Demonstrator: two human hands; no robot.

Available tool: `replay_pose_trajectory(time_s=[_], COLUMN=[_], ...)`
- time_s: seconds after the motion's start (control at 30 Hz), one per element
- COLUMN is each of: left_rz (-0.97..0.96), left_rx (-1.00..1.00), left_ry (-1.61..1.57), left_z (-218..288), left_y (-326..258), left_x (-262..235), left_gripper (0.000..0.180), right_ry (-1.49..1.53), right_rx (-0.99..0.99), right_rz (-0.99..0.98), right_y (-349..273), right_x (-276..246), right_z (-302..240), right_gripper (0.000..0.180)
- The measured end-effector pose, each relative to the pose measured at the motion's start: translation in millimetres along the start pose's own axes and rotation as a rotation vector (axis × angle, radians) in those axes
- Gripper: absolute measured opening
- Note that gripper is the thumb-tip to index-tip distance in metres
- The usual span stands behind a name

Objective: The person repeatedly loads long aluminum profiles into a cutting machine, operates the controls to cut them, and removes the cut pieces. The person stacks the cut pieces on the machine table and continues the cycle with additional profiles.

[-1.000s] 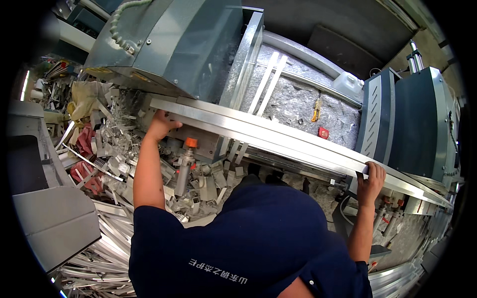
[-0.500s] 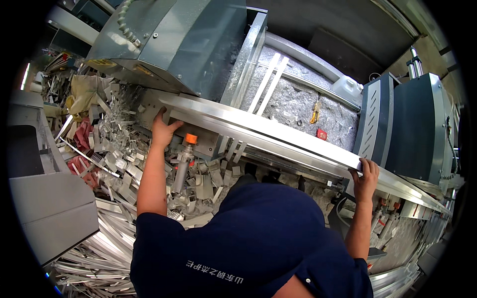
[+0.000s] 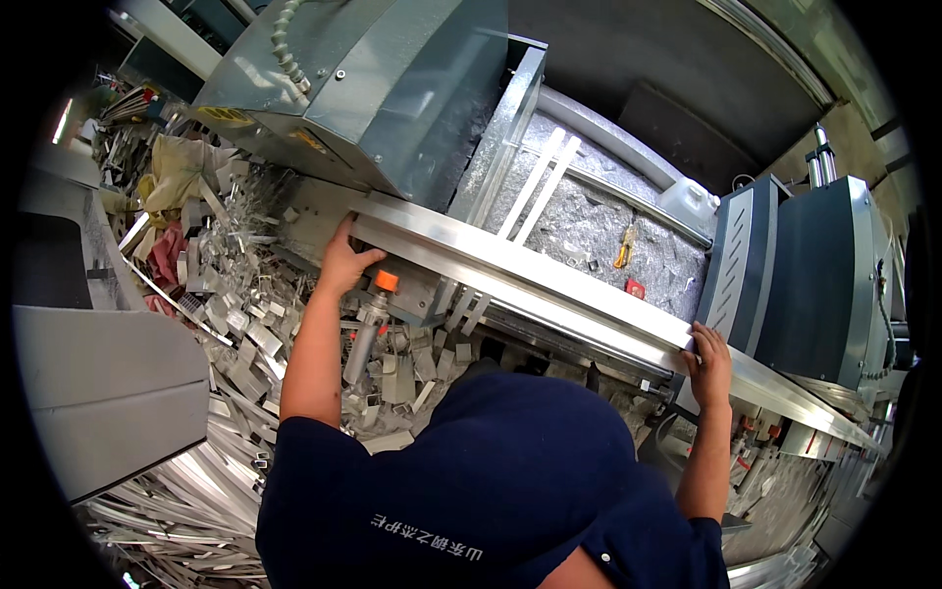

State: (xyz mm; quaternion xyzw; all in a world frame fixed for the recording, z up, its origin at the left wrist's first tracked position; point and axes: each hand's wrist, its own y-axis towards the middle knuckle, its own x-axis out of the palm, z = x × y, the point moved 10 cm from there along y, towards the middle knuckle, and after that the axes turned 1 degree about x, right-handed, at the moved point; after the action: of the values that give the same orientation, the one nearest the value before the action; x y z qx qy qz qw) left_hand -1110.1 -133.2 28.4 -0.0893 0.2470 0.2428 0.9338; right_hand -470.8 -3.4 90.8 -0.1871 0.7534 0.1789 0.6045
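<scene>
Left hand (image 3: 345, 263) has its grip curled over the near end of the long aluminium profile (image 3: 549, 285), fingers pinching its edge; right hand (image 3: 710, 361) is wrapped the same way further along, palm against the near face. The profile lies slantwise across the saw machine's bed (image 3: 589, 221), between the grey saw housing (image 3: 392, 88) and the blue-grey clamp unit (image 3: 785, 285). My worry: the bar is long, held only at two points, so a twist could jam an end against the housing or slide a cut edge through a palm. The orange-capped clamp post (image 3: 378, 309) stands just beside the left wrist. Scrap offcuts (image 3: 245, 334) crowd the floor below; open room lies only along the bed.
</scene>
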Motion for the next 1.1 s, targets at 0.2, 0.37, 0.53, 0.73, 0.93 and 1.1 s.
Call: replay_pose_trajectory(time_s=[0.2,0.37,0.53,0.73,0.93,1.1], left_rz=[0.015,0.021,0.011,0.038,0.195,0.139], left_rx=[0.029,-0.005,0.001,0.028,-0.036,-0.18], left_ry=[-0.056,-0.021,0.015,0.025,0.111,0.052], left_z=[-7,0,-6,1,9,18], left_y=[0,-5,1,1,23,41], left_x=[0,-1,-3,1,-5,4], left_gripper=[0.092,0.091,0.09,0.091,0.08,0.065], right_ry=[0.023,-0.02,0.018,0.104,0.112,0.091], right_rx=[0.046,0.058,0.136,0.178,0.126,0.018], right_rz=[0.033,0.035,-0.016,-0.333,-0.402,-0.51], right_y=[12,13,14,32,44,66], right_x=[-7,-4,3,11,6,29], right_z=[10,13,27,21,5,-24], right_gripper=[0.038,0.037,0.04,0.046,0.045,0.045])
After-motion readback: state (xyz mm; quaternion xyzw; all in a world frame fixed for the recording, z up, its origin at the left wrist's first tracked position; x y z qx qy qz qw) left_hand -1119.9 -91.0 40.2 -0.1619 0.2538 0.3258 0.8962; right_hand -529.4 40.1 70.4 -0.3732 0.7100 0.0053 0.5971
